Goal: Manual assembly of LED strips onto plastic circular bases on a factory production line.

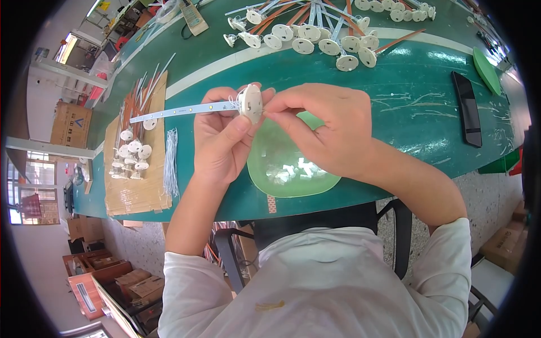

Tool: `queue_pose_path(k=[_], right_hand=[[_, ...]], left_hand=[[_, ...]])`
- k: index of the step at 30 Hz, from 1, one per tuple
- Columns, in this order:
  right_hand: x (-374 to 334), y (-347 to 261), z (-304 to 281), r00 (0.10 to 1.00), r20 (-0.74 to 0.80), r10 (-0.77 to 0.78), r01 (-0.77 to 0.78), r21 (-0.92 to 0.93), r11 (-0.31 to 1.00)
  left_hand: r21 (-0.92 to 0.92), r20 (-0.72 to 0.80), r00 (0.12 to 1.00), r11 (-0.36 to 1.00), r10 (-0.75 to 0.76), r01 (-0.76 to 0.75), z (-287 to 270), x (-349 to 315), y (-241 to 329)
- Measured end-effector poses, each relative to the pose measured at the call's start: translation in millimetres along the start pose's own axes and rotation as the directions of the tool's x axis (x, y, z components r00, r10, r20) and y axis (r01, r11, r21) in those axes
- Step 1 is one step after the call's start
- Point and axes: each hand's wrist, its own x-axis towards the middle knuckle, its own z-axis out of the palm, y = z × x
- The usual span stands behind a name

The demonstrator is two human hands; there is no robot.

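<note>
My left hand [218, 141] grips a round white end cap [252, 105] between thumb and fingers, standing on edge. From the cap a narrow LED strip [180, 111] sticks out to the left, with thin white wires looped at the joint. Thumb and forefinger of my right hand [338, 127] are pinched together close against the cap's right face; what they hold is too small to make out. Beneath both hands sits a light green plastic tray [265, 183] with several small white pieces [298, 170] in it, partly covered by my right hand.
A cardboard sheet [132, 197] on the left bears several capped strips [135, 152], beside a bundle of white wires [171, 160]. More capped strips [307, 34] lie across the far side of the green table [406, 124]. A black phone [466, 110] lies at right, near a green lid-like piece [486, 70].
</note>
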Motion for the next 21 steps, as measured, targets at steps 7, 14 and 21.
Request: queue_pose_path(k=[7, 14, 21], right_hand=[[-1.5, 1.8, 4.8, 0.995, -0.057, -0.084, 0.08, -0.056, 0.995], [6.0, 3.7, -2.2, 0.988, 0.032, -0.148, 0.149, -0.026, 0.988], [13.0, 3.9, -18.2, 0.967, 0.243, -0.069, 0.059, 0.048, 0.997]], left_hand=[[0.023, -0.01, 1.0, 1.0, 0.006, -0.006, 6.0, -0.2, -1.1], [0.037, -0.013, 1.0, 0.999, -0.003, 0.003, 0.9, -0.6, 1.9], [0.03, 0.073, 0.994, 0.997, -0.077, 0.075, -6.4, -1.0, 8.7]])
